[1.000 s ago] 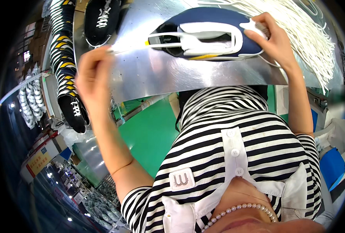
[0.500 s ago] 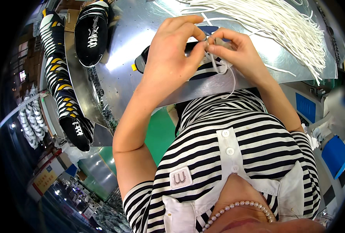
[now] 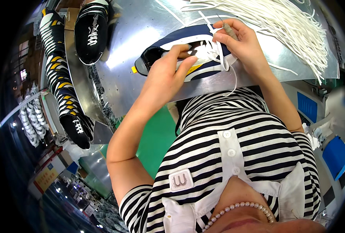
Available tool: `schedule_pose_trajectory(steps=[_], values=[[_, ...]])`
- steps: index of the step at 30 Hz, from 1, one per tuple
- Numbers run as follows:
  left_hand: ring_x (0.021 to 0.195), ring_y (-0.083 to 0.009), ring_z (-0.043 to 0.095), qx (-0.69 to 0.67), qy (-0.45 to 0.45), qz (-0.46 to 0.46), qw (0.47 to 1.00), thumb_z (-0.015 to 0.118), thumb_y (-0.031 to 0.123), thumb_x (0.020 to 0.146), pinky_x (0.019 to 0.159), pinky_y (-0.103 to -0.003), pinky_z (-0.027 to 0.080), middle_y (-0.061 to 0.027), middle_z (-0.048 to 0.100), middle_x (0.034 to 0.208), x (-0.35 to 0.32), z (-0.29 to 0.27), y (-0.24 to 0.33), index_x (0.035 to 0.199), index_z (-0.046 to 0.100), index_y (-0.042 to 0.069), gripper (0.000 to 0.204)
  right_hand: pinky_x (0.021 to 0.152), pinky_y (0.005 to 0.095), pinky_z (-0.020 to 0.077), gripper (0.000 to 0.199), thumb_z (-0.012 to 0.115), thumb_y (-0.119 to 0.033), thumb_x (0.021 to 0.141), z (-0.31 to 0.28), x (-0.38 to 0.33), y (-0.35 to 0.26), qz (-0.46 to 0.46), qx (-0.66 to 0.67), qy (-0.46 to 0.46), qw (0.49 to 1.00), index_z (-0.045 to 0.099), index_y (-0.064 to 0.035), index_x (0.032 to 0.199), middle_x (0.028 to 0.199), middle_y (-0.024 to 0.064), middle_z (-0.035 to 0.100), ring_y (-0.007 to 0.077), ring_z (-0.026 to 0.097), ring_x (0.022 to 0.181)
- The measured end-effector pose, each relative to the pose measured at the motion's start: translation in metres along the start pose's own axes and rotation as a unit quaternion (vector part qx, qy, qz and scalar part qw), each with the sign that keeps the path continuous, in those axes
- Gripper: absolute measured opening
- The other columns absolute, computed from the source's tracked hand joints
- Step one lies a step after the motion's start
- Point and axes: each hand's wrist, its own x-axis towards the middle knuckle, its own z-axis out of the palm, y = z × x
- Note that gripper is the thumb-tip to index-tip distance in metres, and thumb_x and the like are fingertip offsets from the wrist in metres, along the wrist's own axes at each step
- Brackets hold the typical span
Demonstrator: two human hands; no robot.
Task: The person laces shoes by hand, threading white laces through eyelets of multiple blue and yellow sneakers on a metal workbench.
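A navy shoe (image 3: 173, 37) with white, yellow and black parts lies on its side on the metal table in front of me. My left hand (image 3: 165, 73) grips it at the opening, its fingers reaching inside and its thumb by the near edge. White shoelace (image 3: 221, 58) runs loosely across the lacing area, and one end hangs past the table edge. Above the toe end, my right hand (image 3: 247, 46) is closed around an awl-like hook tool (image 3: 230, 32) with a wrapped handle, its thin metal tip pointing up and away. Whether that hand also pinches the lace is unclear.
A large bundle of white laces (image 3: 273, 29) covers the table's (image 3: 122, 83) far right. At the far left stands a dark shoe (image 3: 90, 40) with white lacing. Beyond the left edge runs a long row of nested shoes (image 3: 59, 77).
My hands were together above the shoe, fingers meeting at the lace. Now they are apart: the left has dropped into the shoe's opening, and the right holds the tool with its tip visible.
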Motion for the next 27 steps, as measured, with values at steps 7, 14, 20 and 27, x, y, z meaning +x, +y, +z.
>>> schedule_pose_trajectory(steps=[7, 14, 20, 27], values=[[0.074, -0.0164, 0.068, 0.199, 0.094, 0.133, 0.966, 0.068, 0.016, 0.089, 0.069, -0.026, 0.051, -0.0079, 0.072, 0.084, 0.016, 0.031, 0.000, 0.107, 0.066, 0.009, 0.020, 0.081, 0.0256, 0.0487, 0.029, 0.070, -0.015, 0.086, -0.004, 0.005, 0.003, 0.013, -0.033, -0.008, 0.999, 0.063, -0.0021, 0.110, 0.091, 0.0063, 0.070, 0.0107, 0.063, 0.088], [0.071, -0.0119, 0.061, -0.487, 0.133, -0.052, 0.862, 0.054, 0.018, 0.097, 0.067, -0.024, 0.044, -0.0111, 0.070, 0.081, 0.018, -0.002, -0.005, 0.098, 0.060, 0.003, 0.016, 0.075, 0.0285, 0.0500, 0.030, 0.073, -0.020, 0.082, -0.006, 0.009, 0.024, -0.047, -0.091, -0.009, 0.995, 0.064, -0.0053, 0.107, 0.088, 0.0062, 0.067, 0.0134, 0.063, 0.080], [0.078, -0.0122, 0.064, -0.324, 0.073, 0.158, 0.930, 0.061, 0.020, 0.094, 0.069, -0.025, 0.045, -0.0066, 0.072, 0.092, 0.086, -0.018, 0.075, 0.104, 0.062, 0.002, 0.021, 0.080, 0.0252, 0.0493, 0.020, 0.072, -0.009, 0.083, -0.002, 0.000, 0.005, -0.058, -0.135, -0.085, 0.985, 0.062, -0.0046, 0.101, 0.088, 0.0026, 0.065, 0.0095, 0.061, 0.084], [0.073, -0.0181, 0.065, 0.119, 0.137, 0.166, 0.969, 0.063, 0.014, 0.091, 0.068, -0.033, 0.049, -0.0138, 0.069, 0.086, 0.041, -0.011, 0.054, 0.097, 0.065, -0.001, 0.016, 0.073, 0.0265, 0.0498, 0.021, 0.073, -0.013, 0.081, 0.006, 0.001, 0.012, -0.038, -0.104, 0.005, 0.994, 0.063, -0.0049, 0.097, 0.083, 0.0041, 0.068, 0.0115, 0.063, 0.078]])
